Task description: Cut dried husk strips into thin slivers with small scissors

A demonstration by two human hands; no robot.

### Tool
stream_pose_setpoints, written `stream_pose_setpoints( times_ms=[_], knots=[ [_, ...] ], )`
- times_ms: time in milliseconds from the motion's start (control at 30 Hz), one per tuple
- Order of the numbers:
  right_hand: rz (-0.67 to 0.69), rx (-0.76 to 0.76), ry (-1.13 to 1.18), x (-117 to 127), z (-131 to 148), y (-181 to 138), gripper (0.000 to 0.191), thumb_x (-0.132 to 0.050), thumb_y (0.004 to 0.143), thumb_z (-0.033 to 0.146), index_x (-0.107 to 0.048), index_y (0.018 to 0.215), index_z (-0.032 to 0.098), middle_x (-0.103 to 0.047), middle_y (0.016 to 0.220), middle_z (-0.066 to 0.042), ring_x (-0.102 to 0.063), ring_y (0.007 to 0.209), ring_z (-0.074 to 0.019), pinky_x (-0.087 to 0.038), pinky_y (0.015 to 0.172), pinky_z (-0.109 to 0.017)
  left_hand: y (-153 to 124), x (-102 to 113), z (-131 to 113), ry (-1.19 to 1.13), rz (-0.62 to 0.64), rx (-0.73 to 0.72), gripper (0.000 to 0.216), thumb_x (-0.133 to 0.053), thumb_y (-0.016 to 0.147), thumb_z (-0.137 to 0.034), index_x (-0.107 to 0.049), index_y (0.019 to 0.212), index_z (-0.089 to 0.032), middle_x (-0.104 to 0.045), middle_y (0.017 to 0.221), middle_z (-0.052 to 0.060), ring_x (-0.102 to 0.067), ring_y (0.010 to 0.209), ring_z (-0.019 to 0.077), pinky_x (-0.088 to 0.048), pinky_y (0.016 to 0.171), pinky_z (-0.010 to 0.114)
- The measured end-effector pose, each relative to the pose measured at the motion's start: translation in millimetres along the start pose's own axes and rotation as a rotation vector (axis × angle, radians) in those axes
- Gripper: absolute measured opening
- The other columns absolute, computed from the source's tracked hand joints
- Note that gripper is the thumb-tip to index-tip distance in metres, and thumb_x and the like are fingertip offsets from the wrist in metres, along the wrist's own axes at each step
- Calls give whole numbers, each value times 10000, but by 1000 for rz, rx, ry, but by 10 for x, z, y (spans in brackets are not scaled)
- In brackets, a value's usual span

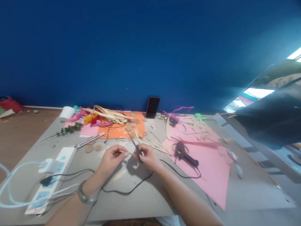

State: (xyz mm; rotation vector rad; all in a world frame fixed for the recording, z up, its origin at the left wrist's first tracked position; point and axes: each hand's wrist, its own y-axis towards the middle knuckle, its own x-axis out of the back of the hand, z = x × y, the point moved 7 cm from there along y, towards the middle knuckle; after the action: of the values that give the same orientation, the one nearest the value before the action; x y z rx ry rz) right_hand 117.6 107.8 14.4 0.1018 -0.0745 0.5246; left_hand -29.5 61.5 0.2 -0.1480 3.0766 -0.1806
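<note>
My right hand (148, 157) is closed around the dark handles of a pair of scissors (134, 142), whose blades point up and away to the left. Close beside it, my left hand (114, 159) pinches a small pale strip (129, 153) between thumb and fingertips; what it is made of is too small to tell. Below the hands a pale husk-like piece (119, 175) lies on the grey table (131, 207). Thin pale scraps (102, 153) are scattered just left of my left hand.
A glue gun (184, 153) lies on pink paper (209, 175) at right, its black cord passing under my arms. A power strip (53, 179) with plugs is at left. Behind are dried strips (110, 113), orange paper (115, 133), a white cup (67, 113) and an upright phone (152, 107).
</note>
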Motion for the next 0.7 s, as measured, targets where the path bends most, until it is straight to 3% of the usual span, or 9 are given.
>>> stream_pose_setpoints(
  times_ms=[333,567,700],
  knots=[
    [-37,-27,35,50,-25,8,275,-732,638,318,-513,565,168,-521,594,21,-440,566,-103,-361,562,-232,-51,-197,15,121,218,39,136,-707,676,-265,-650,667,-141,-628,634,24,-534,576,123,-400,552,215],
    [-76,-50,49,64,-11,-4,183,-706,669,320,-613,641,165,-586,648,-2,-490,596,-123,-386,587,-250,-33,-108,36,-46,85,71,197,-708,698,-330,-623,686,-152,-577,580,-23,-473,519,84,-364,519,193],
    [-71,-10,8,48,-30,3,190,-681,682,295,-580,589,164,-545,599,4,-472,589,-121,-381,590,-247,-41,-150,47,-54,119,92,211,-704,704,-334,-602,692,-149,-562,571,-27,-473,512,79,-367,514,188]
  ],
)
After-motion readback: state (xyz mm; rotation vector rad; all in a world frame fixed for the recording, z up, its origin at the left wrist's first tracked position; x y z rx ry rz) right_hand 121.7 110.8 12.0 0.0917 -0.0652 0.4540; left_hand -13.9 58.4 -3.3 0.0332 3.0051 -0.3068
